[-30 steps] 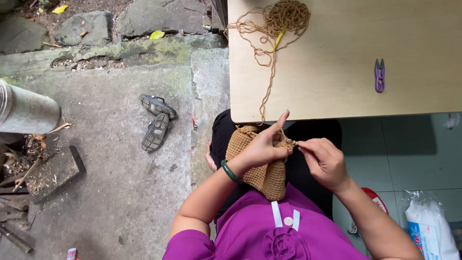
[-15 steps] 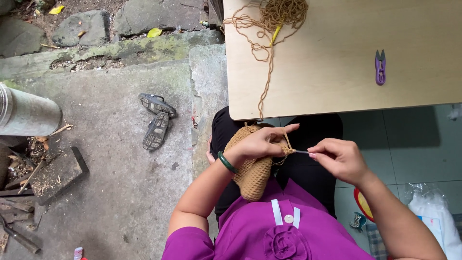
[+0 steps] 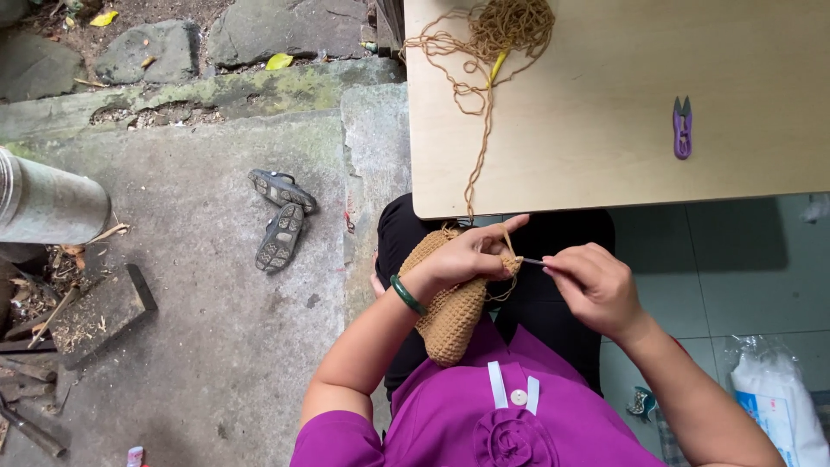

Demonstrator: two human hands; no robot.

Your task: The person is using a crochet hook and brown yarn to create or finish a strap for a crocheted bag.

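Right hand (image 3: pixel 596 287) has drawn its pinched hook (image 3: pixel 533 261) clear while left hand (image 3: pixel 467 258) grips the tan crochet piece (image 3: pixel 450 307); the loop might slip, or the yarn (image 3: pixel 474 164) snag the worktop (image 3: pixel 605 130) edge at centre.

I have one view only, from the head-worn camera. It looks almost straight down from above the lap, close in. The hands sit lower centre, the left hand (image 3: pixel 467 258) beside the right hand (image 3: pixel 596 285). The bench (image 3: pixel 605 164) edge fills the upper right; concrete ground (image 3: pixel 199 285) fills the left.
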